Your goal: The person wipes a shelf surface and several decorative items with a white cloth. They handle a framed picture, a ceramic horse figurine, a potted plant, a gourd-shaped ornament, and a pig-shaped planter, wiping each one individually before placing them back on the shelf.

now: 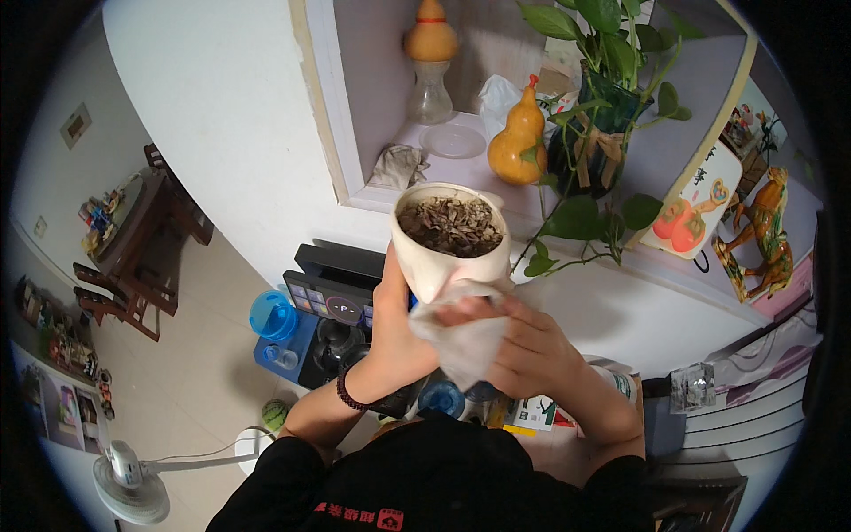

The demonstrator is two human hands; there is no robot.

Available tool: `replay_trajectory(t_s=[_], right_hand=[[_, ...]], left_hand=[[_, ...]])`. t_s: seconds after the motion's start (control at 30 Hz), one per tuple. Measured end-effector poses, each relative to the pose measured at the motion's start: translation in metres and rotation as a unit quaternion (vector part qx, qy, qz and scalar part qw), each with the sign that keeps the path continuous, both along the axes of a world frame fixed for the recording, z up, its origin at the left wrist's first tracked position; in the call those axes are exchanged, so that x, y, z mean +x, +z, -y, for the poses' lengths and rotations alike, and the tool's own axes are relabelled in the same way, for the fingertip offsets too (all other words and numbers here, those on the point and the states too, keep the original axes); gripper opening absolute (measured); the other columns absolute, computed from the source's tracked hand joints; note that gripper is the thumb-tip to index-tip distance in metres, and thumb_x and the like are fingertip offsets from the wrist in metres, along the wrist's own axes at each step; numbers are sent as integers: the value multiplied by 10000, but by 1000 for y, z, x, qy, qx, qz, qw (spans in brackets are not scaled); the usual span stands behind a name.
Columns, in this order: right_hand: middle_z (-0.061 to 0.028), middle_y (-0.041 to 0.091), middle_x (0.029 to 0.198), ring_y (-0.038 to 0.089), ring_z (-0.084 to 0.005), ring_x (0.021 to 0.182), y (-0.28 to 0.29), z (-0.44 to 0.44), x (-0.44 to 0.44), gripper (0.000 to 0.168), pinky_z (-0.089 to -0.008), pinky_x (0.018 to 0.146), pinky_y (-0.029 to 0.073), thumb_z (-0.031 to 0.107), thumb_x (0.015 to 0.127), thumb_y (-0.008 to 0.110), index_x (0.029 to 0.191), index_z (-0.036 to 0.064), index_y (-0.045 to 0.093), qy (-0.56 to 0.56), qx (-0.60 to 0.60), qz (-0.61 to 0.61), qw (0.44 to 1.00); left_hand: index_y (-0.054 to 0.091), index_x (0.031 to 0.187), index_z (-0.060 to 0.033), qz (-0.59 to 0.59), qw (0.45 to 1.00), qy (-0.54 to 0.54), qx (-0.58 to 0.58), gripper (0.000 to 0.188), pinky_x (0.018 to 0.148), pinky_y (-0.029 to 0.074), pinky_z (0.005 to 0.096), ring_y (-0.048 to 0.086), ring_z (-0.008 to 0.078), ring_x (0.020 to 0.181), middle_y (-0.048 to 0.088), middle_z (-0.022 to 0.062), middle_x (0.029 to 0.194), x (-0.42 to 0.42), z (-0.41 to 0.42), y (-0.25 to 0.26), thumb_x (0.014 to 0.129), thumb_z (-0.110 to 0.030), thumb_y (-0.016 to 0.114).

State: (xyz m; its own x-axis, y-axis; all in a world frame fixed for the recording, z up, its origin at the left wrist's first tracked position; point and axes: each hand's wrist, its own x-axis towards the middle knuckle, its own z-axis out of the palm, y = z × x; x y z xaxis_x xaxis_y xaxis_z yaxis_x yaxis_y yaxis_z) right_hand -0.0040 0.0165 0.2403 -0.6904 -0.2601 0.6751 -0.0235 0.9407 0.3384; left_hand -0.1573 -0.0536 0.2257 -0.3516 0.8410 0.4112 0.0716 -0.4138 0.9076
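Note:
A cream-coloured ceramic pot (419, 256) filled with dry, brown, flaky matter is held up in front of the wall niche. My left hand (395, 319) grips its left side and lower part; some fingers are hidden behind it. In my right hand (525, 346) is a thin whitish cloth (469, 339), pressed against the front of the pot just under its moulded relief. Behind the pot, on the niche's shelf, lie a crumpled grey cloth (399, 166) and a clear round dish (453, 140).
On the shelf stand an orange gourd (518, 143), a dark glass vase (602, 156) with trailing green vines, and a gourd on a glass jar (431, 93). Below left are a black device with a screen (326, 299) and a blue bucket (273, 316). A fan (133, 485) stands lower left.

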Motion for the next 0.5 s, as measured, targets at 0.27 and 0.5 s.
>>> replay_trajectory(t_s=[0.27, 0.5], right_hand=[[-110, 618, 989, 551, -222, 1065, 23, 25, -28, 232, -327, 1043, 346, 143, 768, 502, 884, -15, 625, -17, 1, 51, 999], [-47, 637, 1025, 567, -161, 1040, 23, 8, -10, 88, -321, 1036, 344, 123, 788, 538, 792, 67, 605, 43, 61, 17, 997]], left_hand=[[361, 1271, -10, 162, 986, -46, 15, 631, 834, 454, 284, 543, 166, 1005, 558, 118, 1111, -7, -6, -24, 748, -142, 690], [404, 1224, 5, -55, 990, -38, 125, 634, 861, 434, 287, 533, 169, 1012, 537, 116, 1133, -14, -1, -12, 719, -209, 722]])
